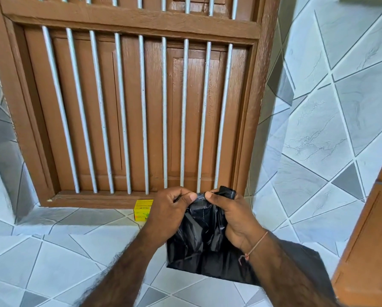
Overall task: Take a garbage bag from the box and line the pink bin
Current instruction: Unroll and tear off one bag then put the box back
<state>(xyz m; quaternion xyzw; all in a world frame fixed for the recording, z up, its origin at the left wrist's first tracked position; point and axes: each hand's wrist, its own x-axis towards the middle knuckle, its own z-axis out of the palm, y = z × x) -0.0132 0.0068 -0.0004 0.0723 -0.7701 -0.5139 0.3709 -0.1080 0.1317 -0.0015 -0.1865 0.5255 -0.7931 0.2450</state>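
- currently, the garbage bag (199, 231) is out of the box (142, 211): it hangs in front of the person, above the tiled ledge (86, 220).
- left hand (170, 209): fingers curled, thumb and forefinger pinching the top edge of the black film.
- right hand (232, 218): closed round a small bunched or still-rolled part of the bag (227, 192) at the top, thumb pressed close to the left thumb at the same edge.
- judgement: both hands appear to be working the top edge, either separating the bag at a perforation or parting its mouth; which of the two cannot be told.
- the box, yellow, stands on the ledge against the foot of the barred wooden shutter (130, 107), partly hidden behind the left hand.
- done: bag taken from the box.
- left: open the bag fully, carry it to the pink bin, seat it inside and fold the mouth over the rim.
- the pink bin is not in view, so its position and state cannot be told.
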